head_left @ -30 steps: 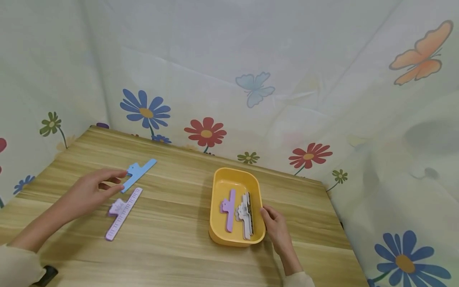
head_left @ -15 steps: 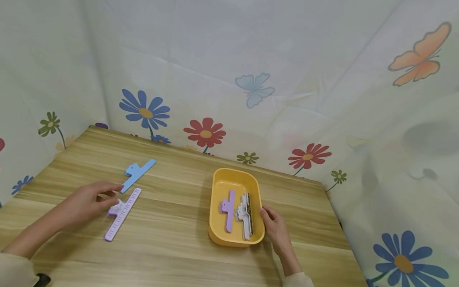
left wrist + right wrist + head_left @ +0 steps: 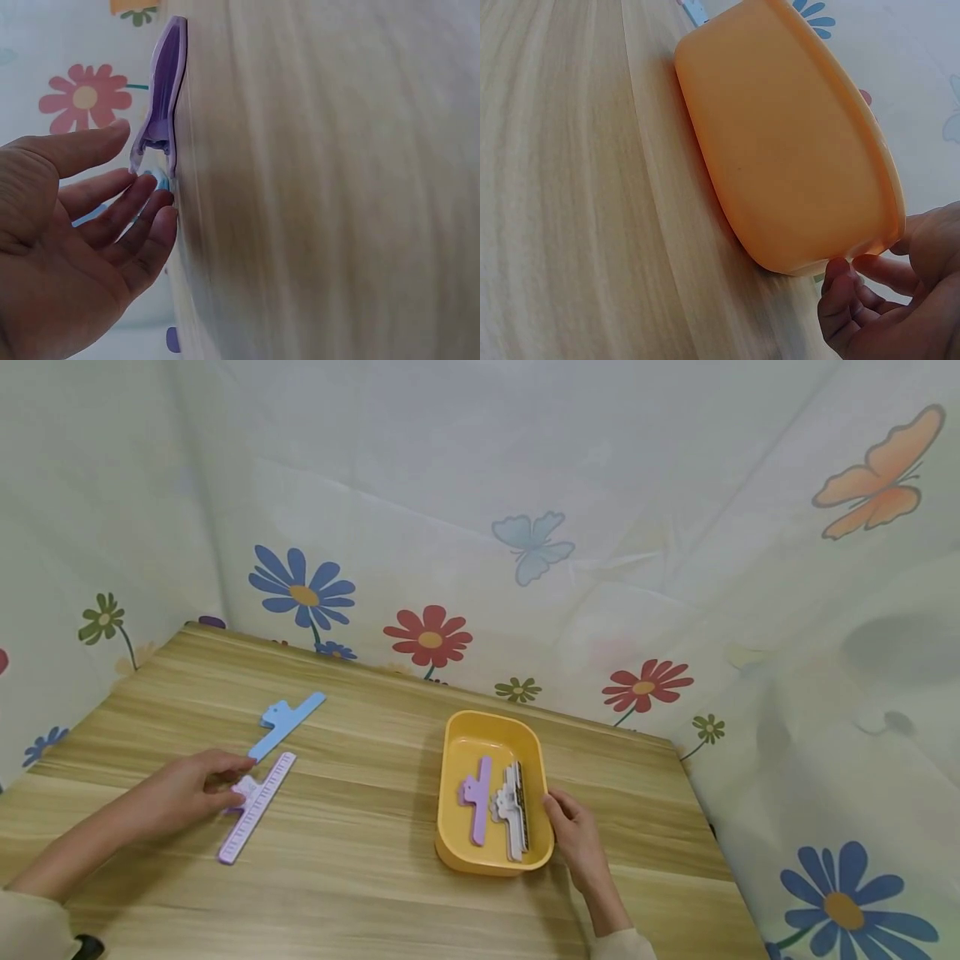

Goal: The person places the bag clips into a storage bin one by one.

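In the head view my left hand (image 3: pixel 187 789) is at the handle of a light purple ruler clip (image 3: pixel 257 810) lying on the table. The left wrist view shows its thumb and fingers apart beside the purple clip's (image 3: pixel 166 82) handle end, not squeezing it. Just beyond lies a blue clip (image 3: pixel 288 725), close to the fingertips. My right hand (image 3: pixel 581 839) grips the right side of a yellow plastic bin (image 3: pixel 442 793) at its rim. Inside the bin are a purple clip (image 3: pixel 481 802) and some white and black clips (image 3: pixel 513 814) lying together.
The wood-grain table (image 3: pixel 360 860) runs back to a pale curtain (image 3: pixel 420 460) printed with flowers and butterflies. The curtain also encloses both sides. A dark strap (image 3: pixel 88 946) shows by the left sleeve.
My left hand has drawn back from the blue clip toward the near purple clip, its fingers now at that clip's handle. The right hand and the bin stay in place.
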Demonstrator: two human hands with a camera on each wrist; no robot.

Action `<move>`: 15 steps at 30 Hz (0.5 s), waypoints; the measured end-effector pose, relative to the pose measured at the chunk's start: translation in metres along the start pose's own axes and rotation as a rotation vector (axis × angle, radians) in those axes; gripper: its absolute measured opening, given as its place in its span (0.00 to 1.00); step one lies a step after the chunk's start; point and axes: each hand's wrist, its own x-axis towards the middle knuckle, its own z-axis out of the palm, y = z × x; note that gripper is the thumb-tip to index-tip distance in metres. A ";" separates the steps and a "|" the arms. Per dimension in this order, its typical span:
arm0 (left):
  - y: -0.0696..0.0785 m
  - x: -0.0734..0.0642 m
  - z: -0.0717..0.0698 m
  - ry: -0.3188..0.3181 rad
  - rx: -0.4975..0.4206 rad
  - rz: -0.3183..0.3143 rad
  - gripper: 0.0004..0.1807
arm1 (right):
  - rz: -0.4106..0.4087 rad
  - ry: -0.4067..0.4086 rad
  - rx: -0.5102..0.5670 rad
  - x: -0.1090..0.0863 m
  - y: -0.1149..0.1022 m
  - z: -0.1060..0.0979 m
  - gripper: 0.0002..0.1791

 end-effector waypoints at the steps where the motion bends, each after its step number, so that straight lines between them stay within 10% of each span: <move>1: 0.000 0.000 0.000 -0.009 0.000 0.000 0.29 | -0.007 0.005 -0.003 0.000 0.001 0.000 0.22; 15: 0.003 -0.001 0.002 -0.048 0.065 0.040 0.31 | -0.019 0.006 -0.021 0.000 0.001 0.000 0.21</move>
